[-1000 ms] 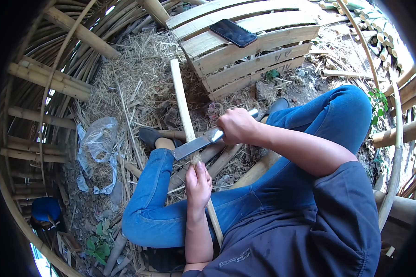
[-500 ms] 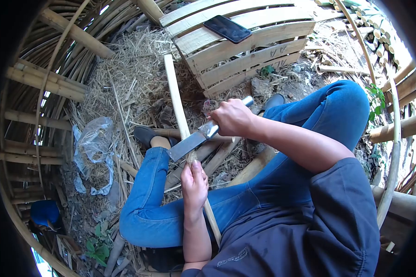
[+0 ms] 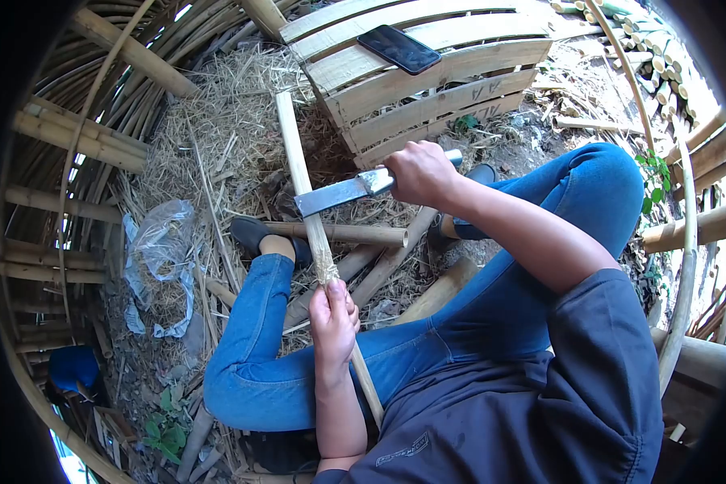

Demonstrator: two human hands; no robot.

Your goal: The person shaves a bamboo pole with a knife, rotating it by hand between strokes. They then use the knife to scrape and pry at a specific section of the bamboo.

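A long pale bamboo strip (image 3: 295,157) runs from the straw-covered ground up to my lap. My left hand (image 3: 333,321) is closed around it below a rough, splintered patch. The fingers of my right hand (image 3: 424,173) are wrapped round the handle of a knife (image 3: 340,196) with a broad metal blade. That blade lies across the strip, well above my left hand, its tip end at the strip's left edge.
A slatted wooden crate (image 3: 436,97) stands ahead with a black phone (image 3: 399,49) on top. Bamboo pieces (image 3: 355,234) lie between my legs. On the left is a clear plastic bag (image 3: 163,242); cut bamboo (image 3: 661,56) is piled at the upper right.
My right hand and the knife have moved up and away along the strip, farther from my left hand. The strip's far end has shifted slightly left.
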